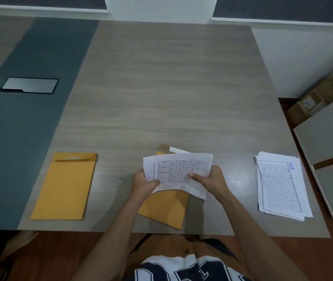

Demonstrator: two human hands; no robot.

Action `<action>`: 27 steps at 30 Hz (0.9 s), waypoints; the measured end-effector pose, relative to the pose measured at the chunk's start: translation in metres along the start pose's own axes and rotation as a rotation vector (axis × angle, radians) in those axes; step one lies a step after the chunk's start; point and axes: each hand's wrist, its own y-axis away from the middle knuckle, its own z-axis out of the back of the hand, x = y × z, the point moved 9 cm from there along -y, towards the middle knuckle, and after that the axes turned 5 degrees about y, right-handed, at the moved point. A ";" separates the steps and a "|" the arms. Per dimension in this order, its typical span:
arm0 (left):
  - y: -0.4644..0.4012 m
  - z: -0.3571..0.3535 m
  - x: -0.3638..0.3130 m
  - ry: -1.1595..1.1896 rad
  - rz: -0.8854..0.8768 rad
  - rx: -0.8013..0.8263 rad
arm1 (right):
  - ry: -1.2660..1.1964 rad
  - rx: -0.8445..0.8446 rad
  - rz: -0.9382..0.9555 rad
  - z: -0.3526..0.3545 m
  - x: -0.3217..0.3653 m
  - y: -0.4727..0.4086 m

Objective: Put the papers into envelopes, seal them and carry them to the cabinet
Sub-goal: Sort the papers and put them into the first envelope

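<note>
While the person is standing at the near edge of the table point(161, 88), both hands are holding one printed sheet point(178, 173) just above an open envelope point(165, 207). The left hand point(144, 182) is gripping the sheet's left edge, thumb curled over the top face and fingers hidden underneath. The right hand point(210, 178) is pinching the sheet's lower right part, thumb lying across the printed grid. The sheet is sitting slightly curved and tilted, covering the upper half of the envelope. The envelope is lying flat near the table's front edge, its flap point(164, 148) pointing away from the person and a white strip point(178, 150) showing beside it.

To the left, well apart, a second envelope point(66, 185) is lying flat with its flap folded down. To the right, well apart, a paper stack point(281, 185) is resting near the table's right edge, its sheets fanning unevenly.

Farther left, a dark grey band point(29, 118) is running along the wood-grain tabletop, carrying a metal cover plate point(29, 85). Beyond the right edge, cardboard boxes point(321, 96) are sitting against a white wall point(303, 63).
</note>
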 end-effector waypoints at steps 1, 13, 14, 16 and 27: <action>-0.002 -0.003 -0.006 -0.016 -0.031 0.013 | 0.002 -0.020 -0.007 0.006 0.000 -0.004; -0.031 -0.071 -0.037 -0.938 -0.139 0.004 | 0.007 -0.288 -0.034 0.146 0.005 -0.048; -0.032 -0.073 -0.038 -0.991 -0.148 0.008 | 0.035 -0.290 -0.026 0.149 0.008 -0.055; -0.033 -0.074 -0.037 -1.051 -0.176 0.027 | 0.077 -0.274 -0.001 0.148 0.017 -0.064; -0.041 -0.078 -0.044 -1.223 -0.289 0.125 | 0.425 -0.047 0.124 0.101 0.057 -0.092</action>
